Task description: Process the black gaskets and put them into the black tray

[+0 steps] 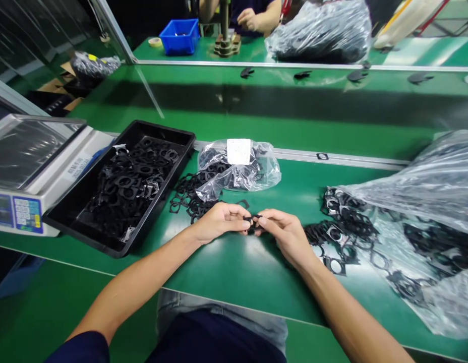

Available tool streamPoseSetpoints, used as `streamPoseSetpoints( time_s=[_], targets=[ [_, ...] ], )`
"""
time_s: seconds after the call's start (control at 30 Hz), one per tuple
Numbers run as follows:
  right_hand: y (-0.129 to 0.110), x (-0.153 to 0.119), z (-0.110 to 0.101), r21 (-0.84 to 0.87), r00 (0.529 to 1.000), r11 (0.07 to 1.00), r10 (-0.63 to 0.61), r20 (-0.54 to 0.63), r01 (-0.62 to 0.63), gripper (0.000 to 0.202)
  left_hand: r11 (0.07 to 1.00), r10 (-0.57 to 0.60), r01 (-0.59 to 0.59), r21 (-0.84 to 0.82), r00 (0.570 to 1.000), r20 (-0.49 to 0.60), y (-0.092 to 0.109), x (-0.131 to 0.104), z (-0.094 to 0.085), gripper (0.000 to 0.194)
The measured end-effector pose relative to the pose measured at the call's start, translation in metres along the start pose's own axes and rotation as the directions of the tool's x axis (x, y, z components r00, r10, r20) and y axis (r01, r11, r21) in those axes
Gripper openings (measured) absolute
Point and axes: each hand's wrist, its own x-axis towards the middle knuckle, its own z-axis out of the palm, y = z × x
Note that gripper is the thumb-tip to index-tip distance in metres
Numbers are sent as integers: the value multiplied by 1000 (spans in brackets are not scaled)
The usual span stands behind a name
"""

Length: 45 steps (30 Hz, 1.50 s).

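Note:
My left hand (221,221) and my right hand (285,233) meet over the green table, fingertips pinched together on one small black plastic part (253,222). Just behind the left hand lies a loose heap of black frame-shaped parts (186,197), spilling from a small clear bag (237,169) with a white label. To the right of my right hand spreads another pile of black parts (342,233), some with pale rings, in front of a big clear plastic bag (430,191).
A black tray (183,138) holding several black parts sits at the left, beside a weighing scale (33,171). Across the conveyor belt (294,96) another person's hands work near a blue bin (180,36) and a large bag of parts (320,30).

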Motion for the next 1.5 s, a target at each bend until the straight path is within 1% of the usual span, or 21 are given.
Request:
streamPoseSetpoints(
  time_s=[0.1,0.2,0.27,0.3,0.37,0.43,0.5,0.53,0.6,0.7,0.77,0.87,0.93,0.97,1.03,1.13,1.23,1.3,1.33,1.4,1.5],
  targets=[
    [-1,0,2,103,999,994,31,31,-34,24,997,1,4,-77,998,59,-1,1,-1,40],
    [-5,-3,5,179,988,981,55,147,-82,24,988,-10,32,-149,989,146,-1,-1,0,43],
    [-8,-4,6,196,979,976,56,195,-95,26,985,0,28,-169,986,166,-1,-2,1,44],
    [-8,-4,6,196,979,976,53,195,-92,27,985,7,21,-170,987,158,-1,-2,1,44],
    [-8,-4,5,177,989,982,44,144,-69,29,988,16,1,-152,994,110,-1,-2,2,43],
    [-6,-2,4,128,998,991,32,62,-40,30,995,37,-34,-98,999,32,-2,-1,2,42],
    [-3,-2,3,44,1000,999,2,-11,-1,30,995,98,-99,-4,993,-58,-3,1,3,40],
    [-2,-2,3,-6,999,1000,-25,-42,24,30,989,143,-138,60,985,-101,-4,1,4,38],
    [0,-2,3,-105,991,990,-99,-94,90,30,954,256,-220,201,951,-173,-6,0,7,33],
    [2,-4,4,-202,976,966,-188,-107,163,30,868,413,-312,387,885,-214,-8,-2,12,23],
    [2,-6,4,-232,972,954,-218,-94,191,29,820,473,-344,458,857,-203,-11,-4,14,19],
    [3,-7,3,-294,950,920,-296,-94,258,22,777,504,-358,518,846,-172,-14,-4,14,14],
    [4,-9,3,-388,921,864,-380,-83,321,16,743,531,-372,557,834,-151,-16,-4,14,10],
    [4,-10,4,-441,904,826,-422,-68,352,15,717,555,-389,579,820,-137,-17,-5,14,8],
    [4,-11,4,-510,876,763,-481,-39,397,14,646,629,-440,623,770,-108,-17,-5,14,6],
    [5,-13,4,-525,866,742,-500,-19,416,20,521,724,-501,691,688,-47,-16,-6,14,7],
    [5,-14,4,-550,860,716,-510,9,430,24,440,767,-527,727,641,0,-15,-6,14,8],
    [4,-15,5,-563,845,687,-534,36,459,21,413,781,-538,735,624,17,-14,-6,14,7],
    [4,-15,5,-569,836,672,-546,50,473,18,406,782,-538,739,623,23,-14,-7,14,6],
    [2,-16,6,-589,825,642,-560,78,491,11,398,772,-533,747,634,41,-15,-8,14,3],
    [-2,-15,6,-614,831,617,-544,119,492,13,362,751,-517,776,654,85,-16,-8,14,5]
  ],
)
